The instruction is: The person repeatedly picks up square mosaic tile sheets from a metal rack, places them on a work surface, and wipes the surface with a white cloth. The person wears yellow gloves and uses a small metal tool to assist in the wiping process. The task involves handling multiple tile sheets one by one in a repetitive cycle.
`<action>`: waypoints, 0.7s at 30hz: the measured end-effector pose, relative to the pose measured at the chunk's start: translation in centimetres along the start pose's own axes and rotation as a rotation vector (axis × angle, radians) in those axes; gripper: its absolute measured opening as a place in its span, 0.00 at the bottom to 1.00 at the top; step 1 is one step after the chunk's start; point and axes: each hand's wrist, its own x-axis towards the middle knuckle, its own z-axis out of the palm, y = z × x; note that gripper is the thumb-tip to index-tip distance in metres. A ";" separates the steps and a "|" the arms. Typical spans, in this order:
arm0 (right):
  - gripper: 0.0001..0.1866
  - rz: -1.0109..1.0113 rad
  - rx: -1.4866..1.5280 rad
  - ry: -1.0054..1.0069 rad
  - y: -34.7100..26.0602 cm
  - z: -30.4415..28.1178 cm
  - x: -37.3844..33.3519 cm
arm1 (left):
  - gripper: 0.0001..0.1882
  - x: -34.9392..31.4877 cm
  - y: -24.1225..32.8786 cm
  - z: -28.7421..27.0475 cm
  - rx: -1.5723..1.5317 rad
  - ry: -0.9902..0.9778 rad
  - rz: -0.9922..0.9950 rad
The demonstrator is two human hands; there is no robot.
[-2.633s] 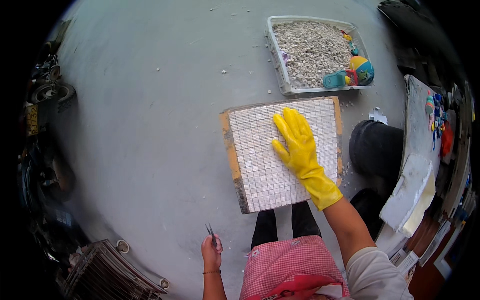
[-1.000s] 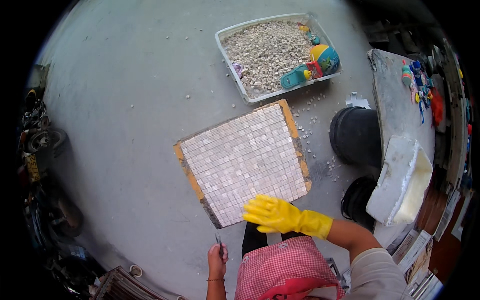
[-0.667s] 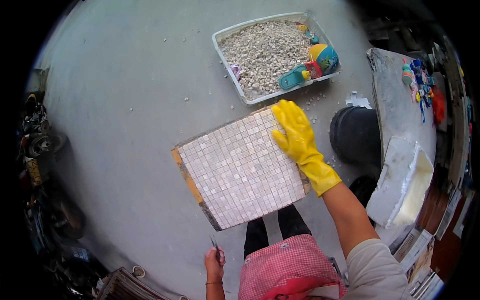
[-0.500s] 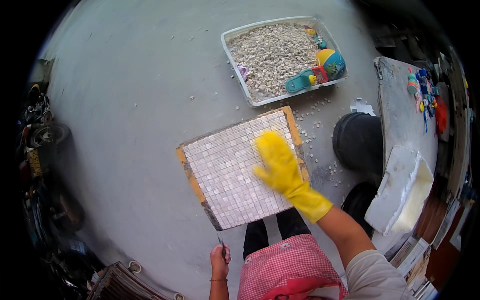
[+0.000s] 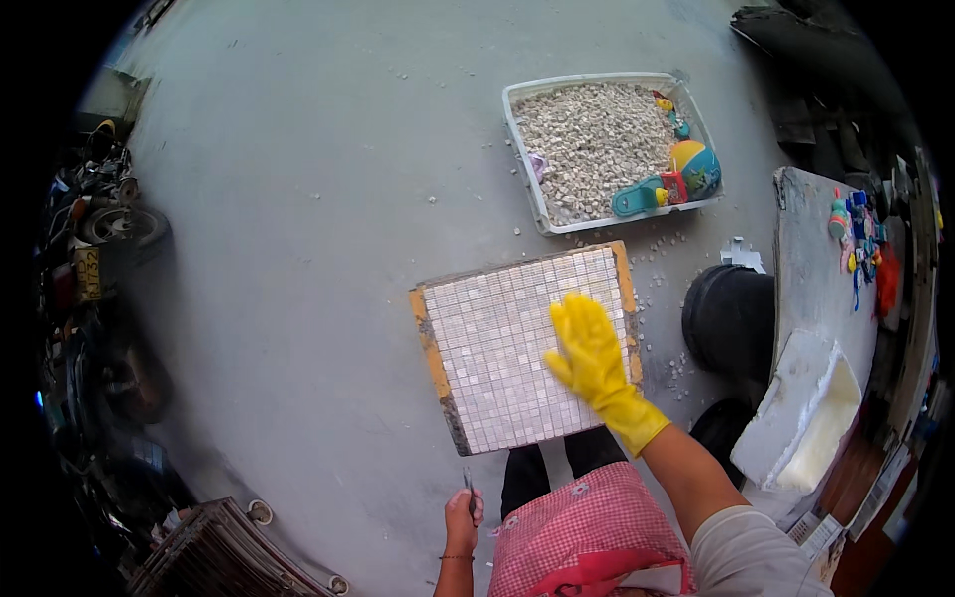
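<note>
Tile sheet (image 5: 502, 348): covered in part, right of frame centre, by the gloved right hand (image 5: 589, 353).
Dark tool (image 5: 469, 482): partly hidden, lower centre, by the left hand (image 5: 462, 515).
Apron (image 5: 587, 507): cut off by the lower edge.

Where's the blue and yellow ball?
In the head view, the ball is right of and above the middle, inside the white tub near its front right corner, beside the red toy, beyond the tiled board.

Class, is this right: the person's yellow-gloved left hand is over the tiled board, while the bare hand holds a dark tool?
No: in the head view, the yellow-gloved hand over the tiled board is the right; the bare hand does hold a dark tool.
</note>
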 end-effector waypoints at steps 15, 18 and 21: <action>0.32 -0.142 -0.051 0.173 3.4 0.8 9.4 | 0.11 -0.4 -2.1 -2.6 0.026 0.026 -0.060; 0.34 -0.050 -0.088 0.042 1.2 0.8 2.7 | 0.11 0.2 -2.5 -2.9 0.025 0.032 -0.048; 0.34 -0.175 0.193 -0.209 -5.1 4.6 -0.5 | 0.11 0.2 -2.9 -0.9 0.015 0.007 -0.065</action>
